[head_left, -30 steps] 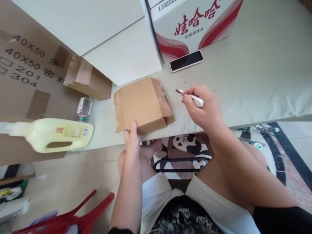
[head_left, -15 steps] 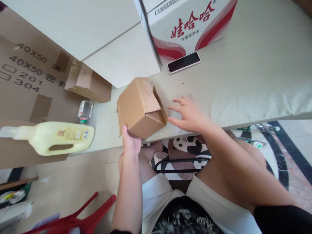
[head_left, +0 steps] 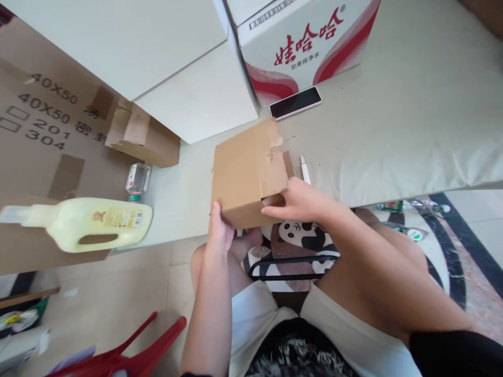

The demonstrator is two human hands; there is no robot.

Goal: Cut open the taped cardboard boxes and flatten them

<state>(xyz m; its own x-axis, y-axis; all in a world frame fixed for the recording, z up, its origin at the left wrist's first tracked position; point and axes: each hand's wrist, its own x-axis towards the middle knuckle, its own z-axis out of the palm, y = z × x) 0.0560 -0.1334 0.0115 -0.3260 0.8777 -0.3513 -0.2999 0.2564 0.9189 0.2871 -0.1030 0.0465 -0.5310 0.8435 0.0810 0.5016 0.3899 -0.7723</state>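
A small brown cardboard box (head_left: 247, 170) with torn edges sits tilted near the table's front edge, a loose flap at its right end. My left hand (head_left: 220, 230) is closed on its lower left corner, thumb along the near side and the other fingers mostly hidden beneath. At the right end, my right hand (head_left: 296, 201) grips the flap edge, with its thumb on the near side and its fingertips hidden behind the cardboard. Just beyond this hand lies a slim white pen-like object (head_left: 305, 168), partly covered by it.
A phone (head_left: 295, 102) lies before a white and red carton (head_left: 310, 47). On the left are a yellow jug (head_left: 106, 222), a small clear bottle (head_left: 138, 179) and another brown box (head_left: 147, 133). White boxes (head_left: 200, 104) stand behind. A red chair (head_left: 129, 353) is on the floor.
The cardboard box has shifted right and turned in my left hand. My right hand, spread and apart from it before, has closed on its right end. The white pen-like object has come into view.
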